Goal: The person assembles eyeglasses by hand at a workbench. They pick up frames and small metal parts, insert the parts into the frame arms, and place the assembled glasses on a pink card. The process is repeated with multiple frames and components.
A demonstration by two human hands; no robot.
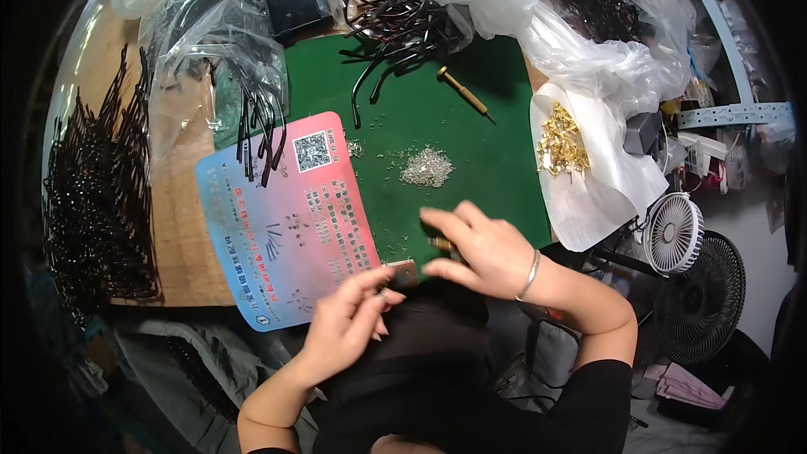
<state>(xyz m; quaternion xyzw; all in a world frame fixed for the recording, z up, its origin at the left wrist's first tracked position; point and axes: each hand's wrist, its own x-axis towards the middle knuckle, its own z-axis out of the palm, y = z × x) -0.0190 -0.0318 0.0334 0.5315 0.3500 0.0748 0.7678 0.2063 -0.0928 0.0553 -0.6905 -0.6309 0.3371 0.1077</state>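
Observation:
At the near edge of the green mat (496, 151), my left hand (345, 324) is closed in a pinch. A tiny dark bit shows at its fingertips, too small to name. Just beyond them sits a small brown block (403, 274) with a hole or screw in its face. My right hand (487, 252) is curled over the mat to the right of the block. Between its thumb and fingers shows a short dark and brass-coloured piece (440, 244), mostly hidden by the hand. Farther off lies a heap of tiny silver screws (427, 168), with several strays around it.
A brass screwdriver (465, 92) lies far right on the mat. Gold-coloured parts (561, 141) rest on white paper. Dark eyeglass temples (403, 25) pile up at the back, more (105, 202) at left. A pink-blue printed sheet (294, 235) overlaps the mat. A white fan (674, 233) stands right.

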